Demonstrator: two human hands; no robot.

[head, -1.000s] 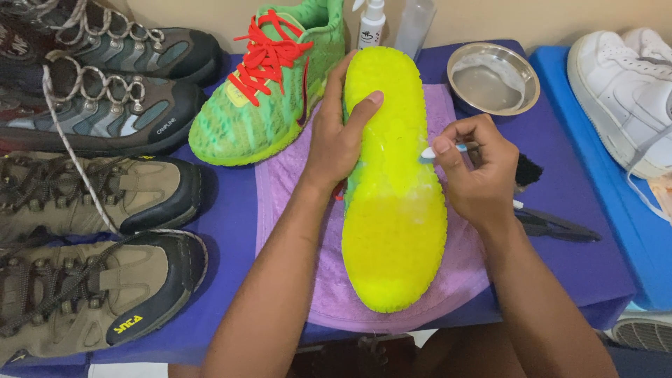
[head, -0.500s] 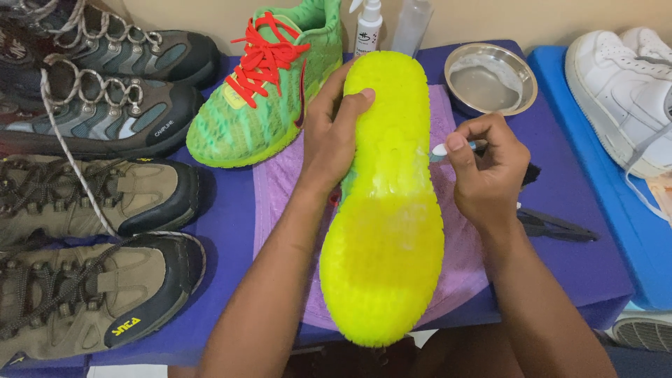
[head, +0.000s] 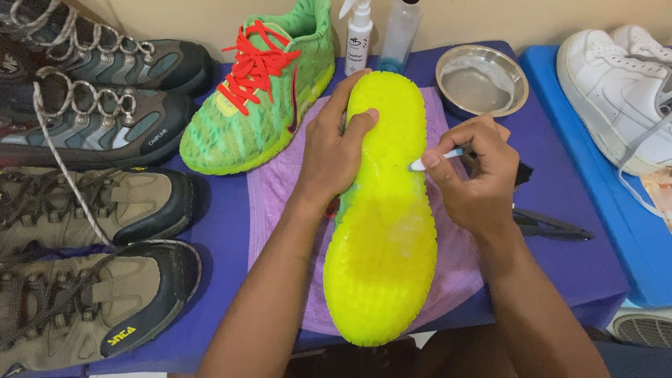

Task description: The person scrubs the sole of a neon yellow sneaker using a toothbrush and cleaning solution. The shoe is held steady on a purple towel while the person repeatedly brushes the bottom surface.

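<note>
head | our left hand (head: 329, 150) grips the upturned yellow-soled shoe (head: 383, 217) on the purple towel (head: 274, 189), long axis running away from us | right hand (head: 476, 178) pinches a small brush (head: 428, 160), tip touching the sole's right edge

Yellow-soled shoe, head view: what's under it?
A purple towel on the blue table shows around the yellow-soled shoe. The left hand props it sole-up; the right hand holds a small brush on it. Its upper is hidden.
</note>
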